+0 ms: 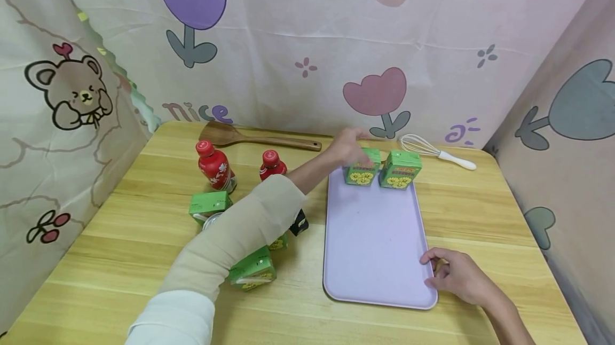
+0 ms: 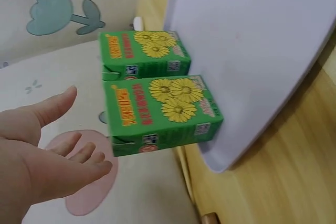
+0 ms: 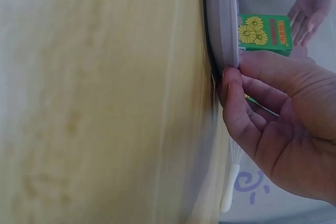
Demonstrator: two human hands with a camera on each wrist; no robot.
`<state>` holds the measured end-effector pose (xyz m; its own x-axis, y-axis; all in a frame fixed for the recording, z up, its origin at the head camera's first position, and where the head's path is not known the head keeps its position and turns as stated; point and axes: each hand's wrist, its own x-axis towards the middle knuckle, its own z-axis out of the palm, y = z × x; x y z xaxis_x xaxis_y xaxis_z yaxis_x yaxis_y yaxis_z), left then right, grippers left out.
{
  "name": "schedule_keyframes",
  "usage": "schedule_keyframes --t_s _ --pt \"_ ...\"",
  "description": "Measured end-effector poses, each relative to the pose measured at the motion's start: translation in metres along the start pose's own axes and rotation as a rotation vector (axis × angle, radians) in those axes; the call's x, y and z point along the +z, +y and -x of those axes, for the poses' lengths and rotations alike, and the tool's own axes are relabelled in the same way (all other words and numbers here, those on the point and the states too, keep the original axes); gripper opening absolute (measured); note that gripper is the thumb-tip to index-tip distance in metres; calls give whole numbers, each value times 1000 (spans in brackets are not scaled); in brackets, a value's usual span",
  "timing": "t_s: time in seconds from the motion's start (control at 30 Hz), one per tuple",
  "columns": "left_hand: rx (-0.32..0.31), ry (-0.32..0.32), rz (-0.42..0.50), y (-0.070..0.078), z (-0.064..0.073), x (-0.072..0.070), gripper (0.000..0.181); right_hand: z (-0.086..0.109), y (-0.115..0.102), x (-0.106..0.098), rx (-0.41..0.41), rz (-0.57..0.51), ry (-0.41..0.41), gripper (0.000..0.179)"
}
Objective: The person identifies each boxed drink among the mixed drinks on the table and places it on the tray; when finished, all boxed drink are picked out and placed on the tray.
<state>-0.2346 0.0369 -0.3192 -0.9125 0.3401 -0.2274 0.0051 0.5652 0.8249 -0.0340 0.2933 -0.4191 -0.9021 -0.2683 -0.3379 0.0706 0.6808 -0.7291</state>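
Two green drink cartons with yellow flowers, a left one and a right one, stand side by side at the far end of a lilac tray. My left hand is at the left carton, reaching across the table. In the left wrist view that hand has its fingers extended, with a gap between them and the carton. My right hand pinches the tray's near right edge between thumb and fingers, as the right wrist view shows on the tray rim.
Left of the tray are two red bottles, one upright and another partly behind my left arm. More green cartons, a can rim and a black item sit around the sleeve. A wooden spatula and a whisk lie along the back.
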Motion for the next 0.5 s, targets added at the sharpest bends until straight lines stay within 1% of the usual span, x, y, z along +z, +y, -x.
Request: schedule_keyframes --t_s 0.13,0.23,0.3,0.37,0.5 --pt "34 -16 41 6 10 -7 69 0 0 -1 0 6 -1 34" --pt "84 -44 50 12 25 -15 67 0 0 0 11 2 0 34" --pt "127 -65 40 15 38 -22 65 0 0 1 18 2 0 34" --pt "183 -78 33 18 53 -29 65 -1 0 1 27 0 2 34" --pt "289 -88 54 19 87 -49 67 -1 0 1 24 9 3 35"
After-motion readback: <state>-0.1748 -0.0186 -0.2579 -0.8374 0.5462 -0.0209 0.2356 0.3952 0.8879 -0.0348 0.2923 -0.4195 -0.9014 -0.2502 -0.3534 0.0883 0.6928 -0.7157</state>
